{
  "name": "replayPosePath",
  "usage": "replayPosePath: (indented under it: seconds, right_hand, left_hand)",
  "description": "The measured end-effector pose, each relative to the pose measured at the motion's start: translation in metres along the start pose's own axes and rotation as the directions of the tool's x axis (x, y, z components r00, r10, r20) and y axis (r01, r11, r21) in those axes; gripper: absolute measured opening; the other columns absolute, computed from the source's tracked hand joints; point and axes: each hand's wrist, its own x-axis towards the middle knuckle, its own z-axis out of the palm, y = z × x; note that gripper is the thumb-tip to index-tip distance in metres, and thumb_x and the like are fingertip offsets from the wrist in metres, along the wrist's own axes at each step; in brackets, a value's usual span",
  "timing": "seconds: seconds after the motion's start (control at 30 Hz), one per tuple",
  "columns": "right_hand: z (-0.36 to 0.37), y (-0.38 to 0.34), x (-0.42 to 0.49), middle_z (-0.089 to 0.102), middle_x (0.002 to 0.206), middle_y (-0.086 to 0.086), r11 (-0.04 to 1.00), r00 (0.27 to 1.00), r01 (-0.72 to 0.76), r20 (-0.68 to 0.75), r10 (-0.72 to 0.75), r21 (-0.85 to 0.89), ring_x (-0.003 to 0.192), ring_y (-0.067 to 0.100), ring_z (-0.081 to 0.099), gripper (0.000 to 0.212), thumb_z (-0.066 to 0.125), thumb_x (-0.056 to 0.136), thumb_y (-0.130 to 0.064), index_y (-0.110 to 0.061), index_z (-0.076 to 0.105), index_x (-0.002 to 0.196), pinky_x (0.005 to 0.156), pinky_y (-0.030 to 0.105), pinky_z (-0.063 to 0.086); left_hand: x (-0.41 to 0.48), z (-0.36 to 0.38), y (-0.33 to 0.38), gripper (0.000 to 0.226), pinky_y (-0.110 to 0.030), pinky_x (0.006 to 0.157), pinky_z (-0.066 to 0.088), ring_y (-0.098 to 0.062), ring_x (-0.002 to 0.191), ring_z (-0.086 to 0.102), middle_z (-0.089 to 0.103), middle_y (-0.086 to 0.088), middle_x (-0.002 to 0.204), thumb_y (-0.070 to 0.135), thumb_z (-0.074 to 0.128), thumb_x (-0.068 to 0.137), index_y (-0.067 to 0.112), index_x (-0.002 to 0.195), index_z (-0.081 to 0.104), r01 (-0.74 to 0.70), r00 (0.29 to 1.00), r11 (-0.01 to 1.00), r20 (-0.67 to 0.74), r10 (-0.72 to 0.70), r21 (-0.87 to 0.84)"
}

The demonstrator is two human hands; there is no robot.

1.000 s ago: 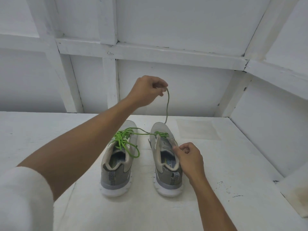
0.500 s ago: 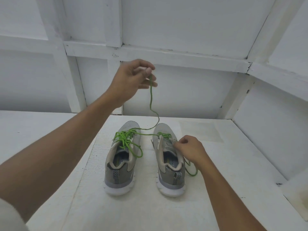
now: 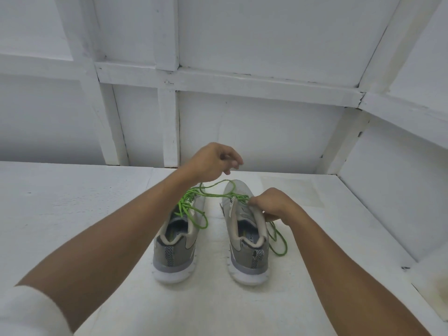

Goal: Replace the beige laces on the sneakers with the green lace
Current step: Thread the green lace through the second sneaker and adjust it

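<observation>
Two hands above sneakers [image 3: 174, 253]: left hand [image 3: 213, 163] raised, fingers [image 3: 233, 163] loosely curled, grip unclear through blur; right hand [image 3: 271, 204] curled, pinching green lace [image 3: 185, 202] at right sneaker [image 3: 247, 260] eyelets, contact point hidden.

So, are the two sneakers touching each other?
Apart. The head view shows a strip of bare white table between the left sneaker and the right sneaker.

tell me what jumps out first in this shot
A bright green lace runs from the left sneaker to the right sneaker, both grey, on the white table. The right hand pinches it at the right sneaker's eyelets; the left hand hovers above the toes.
</observation>
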Motion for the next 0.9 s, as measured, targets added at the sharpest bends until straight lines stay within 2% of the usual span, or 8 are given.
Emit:
replayPosePath:
  seconds: [0.17, 0.23, 0.3, 0.37, 0.43, 0.57, 0.83, 0.9]
  right_hand:
    - [0.001, 0.015, 0.002, 0.060, 0.077, 0.010, 0.939, 0.993, -0.118, 0.042, 0.111, 0.323, 0.063, 0.021, 0.059, 0.011, 0.059, 0.088, -0.017, -0.006, 0.057, 0.087, 0.052, 0.025, 0.051]
    - [0.002, 0.023, 0.005, 0.061, 0.080, 0.013, 0.875, 0.988, -0.153, 0.072, 0.135, 0.459, 0.068, 0.025, 0.060, 0.008, 0.058, 0.086, -0.012, -0.004, 0.059, 0.089, 0.060, 0.031, 0.057]
    - [0.004, 0.030, 0.009, 0.061, 0.085, 0.016, 0.821, 0.986, -0.169, 0.095, 0.139, 0.546, 0.075, 0.029, 0.060, 0.012, 0.058, 0.083, -0.009, -0.002, 0.060, 0.094, 0.074, 0.039, 0.058]
    - [0.006, 0.034, 0.011, 0.061, 0.088, 0.017, 0.793, 0.985, -0.171, 0.105, 0.135, 0.585, 0.079, 0.030, 0.059, 0.015, 0.057, 0.082, -0.007, -0.002, 0.059, 0.096, 0.079, 0.042, 0.057]
    - [0.007, 0.036, 0.012, 0.060, 0.089, 0.017, 0.778, 0.985, -0.173, 0.109, 0.134, 0.604, 0.080, 0.030, 0.059, 0.013, 0.055, 0.084, -0.007, -0.002, 0.059, 0.096, 0.078, 0.040, 0.056]
    - [0.008, 0.040, 0.014, 0.062, 0.090, 0.017, 0.747, 0.982, -0.186, 0.112, 0.149, 0.638, 0.083, 0.031, 0.060, 0.015, 0.055, 0.084, -0.006, -0.002, 0.060, 0.098, 0.086, 0.044, 0.055]
    - [0.011, 0.041, 0.013, 0.062, 0.087, 0.017, 0.724, 0.983, -0.180, 0.093, 0.159, 0.666, 0.082, 0.029, 0.060, 0.015, 0.054, 0.084, -0.006, -0.001, 0.061, 0.096, 0.089, 0.045, 0.053]
    - [0.011, 0.041, 0.012, 0.062, 0.084, 0.016, 0.723, 0.983, -0.179, 0.089, 0.162, 0.667, 0.079, 0.029, 0.060, 0.014, 0.053, 0.084, -0.005, -0.001, 0.061, 0.095, 0.085, 0.043, 0.055]
  left_hand:
    - [0.008, 0.024, -0.010, 0.014, -0.020, 0.067, 0.045, -0.003, 0.064, 0.055, 0.068, 0.002, 0.086, 0.011, 0.060, 0.093, 0.019, 0.095, 0.072, 0.045, 0.995, 0.993, 0.084, -0.054, 0.106]
    - [0.010, 0.034, -0.014, 0.013, -0.019, 0.071, 0.044, 0.001, 0.067, 0.056, 0.068, 0.003, 0.086, 0.015, 0.065, 0.091, 0.018, 0.099, 0.074, 0.054, 0.993, 0.985, 0.094, -0.070, 0.163]
    - [0.012, 0.043, -0.017, 0.014, -0.020, 0.075, 0.045, -0.005, 0.079, 0.061, 0.070, 0.002, 0.092, 0.018, 0.068, 0.089, 0.017, 0.101, 0.075, 0.076, 0.992, 0.971, 0.084, -0.098, 0.228]
    - [0.015, 0.053, -0.021, 0.014, -0.023, 0.079, 0.047, -0.011, 0.088, 0.062, 0.072, 0.001, 0.099, 0.019, 0.069, 0.087, 0.016, 0.100, 0.075, 0.101, 0.988, 0.956, 0.089, -0.129, 0.275]
    - [0.017, 0.061, -0.022, 0.013, -0.023, 0.077, 0.046, -0.011, 0.088, 0.060, 0.072, 0.000, 0.101, 0.018, 0.069, 0.087, 0.014, 0.097, 0.075, 0.116, 0.983, 0.945, 0.103, -0.154, 0.305]
    - [0.021, 0.074, -0.022, 0.010, -0.022, 0.076, 0.047, -0.011, 0.088, 0.060, 0.072, 0.000, 0.099, 0.016, 0.070, 0.084, 0.016, 0.093, 0.076, 0.152, 0.979, 0.933, 0.081, -0.188, 0.327]
    - [0.024, 0.086, -0.022, 0.009, -0.024, 0.069, 0.047, -0.015, 0.087, 0.061, 0.072, -0.001, 0.096, 0.014, 0.070, 0.082, 0.020, 0.087, 0.075, 0.180, 0.971, 0.899, 0.075, -0.227, 0.398]
    - [0.024, 0.089, -0.023, 0.010, -0.024, 0.069, 0.047, -0.016, 0.090, 0.063, 0.072, -0.002, 0.097, 0.014, 0.070, 0.082, 0.020, 0.088, 0.076, 0.179, 0.971, 0.896, 0.075, -0.227, 0.407]
